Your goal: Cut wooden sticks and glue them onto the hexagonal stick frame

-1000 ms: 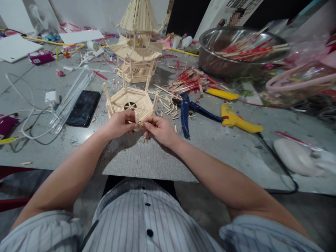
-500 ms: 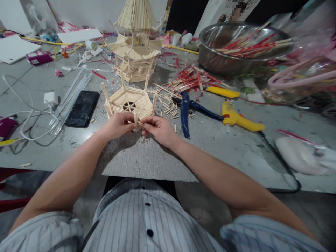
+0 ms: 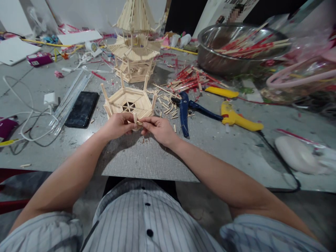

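Observation:
A hexagonal wooden stick frame [image 3: 144, 96], with posts at its corners and a spoked opening in its middle, lies on the table before me. At its near corner my left hand [image 3: 119, 126] is closed, thumb and fingers around a short upright wooden post [image 3: 135, 118]. My right hand [image 3: 160, 130] meets it from the other side, pinching a small wooden stick [image 3: 139, 123] against the frame's near edge. The fingers hide much of that corner. Behind the frame stands a tiered pagoda model [image 3: 136, 52] built of the same pale sticks.
Right of the frame lie cut stick pieces [image 3: 168, 105], a blue-handled cutter [image 3: 184, 115], a yellow glue gun [image 3: 240, 120] and a yellow utility knife [image 3: 222, 92]. Red-wrapped chopsticks fill a steel bowl [image 3: 210, 63]. A phone [image 3: 82, 109] and white cable [image 3: 31, 105] lie left.
Both hands stay at the same near corner, with hardly any finger movement. The view has shifted very slightly.

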`<state>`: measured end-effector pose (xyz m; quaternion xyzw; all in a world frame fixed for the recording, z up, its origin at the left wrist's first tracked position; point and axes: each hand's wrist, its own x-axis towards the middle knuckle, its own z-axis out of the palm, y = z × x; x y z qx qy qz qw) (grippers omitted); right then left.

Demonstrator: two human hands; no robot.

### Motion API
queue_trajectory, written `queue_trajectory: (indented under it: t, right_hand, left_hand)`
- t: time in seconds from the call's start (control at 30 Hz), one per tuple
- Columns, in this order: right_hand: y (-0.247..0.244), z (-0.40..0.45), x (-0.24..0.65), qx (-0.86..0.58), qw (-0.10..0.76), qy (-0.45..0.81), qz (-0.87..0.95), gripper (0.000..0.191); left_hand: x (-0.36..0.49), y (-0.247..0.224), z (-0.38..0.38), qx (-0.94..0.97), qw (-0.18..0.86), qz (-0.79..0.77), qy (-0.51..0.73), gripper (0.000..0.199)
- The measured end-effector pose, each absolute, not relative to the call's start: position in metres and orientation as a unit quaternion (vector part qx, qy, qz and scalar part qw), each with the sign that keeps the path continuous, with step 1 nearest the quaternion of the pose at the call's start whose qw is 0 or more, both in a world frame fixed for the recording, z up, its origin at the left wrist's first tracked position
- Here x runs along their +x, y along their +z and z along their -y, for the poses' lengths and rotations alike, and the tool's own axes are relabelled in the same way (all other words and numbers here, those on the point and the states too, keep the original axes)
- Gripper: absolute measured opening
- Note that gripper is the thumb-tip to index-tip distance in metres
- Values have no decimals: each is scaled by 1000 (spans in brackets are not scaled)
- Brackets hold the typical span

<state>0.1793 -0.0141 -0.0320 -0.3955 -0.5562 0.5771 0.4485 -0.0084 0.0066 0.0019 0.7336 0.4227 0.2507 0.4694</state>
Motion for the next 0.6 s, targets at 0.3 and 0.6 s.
queue_trajectory:
  t: [0.3,0.6]
  right_hand:
    - [-33,14,179,-400,449,588,540,40]
    - [-36,12,179,-390,443,597,543,41]
  left_hand:
    - [-9,6,-6,751,449,-425,232,18]
    - [-8,3,-6,713,493,-424,261,12]
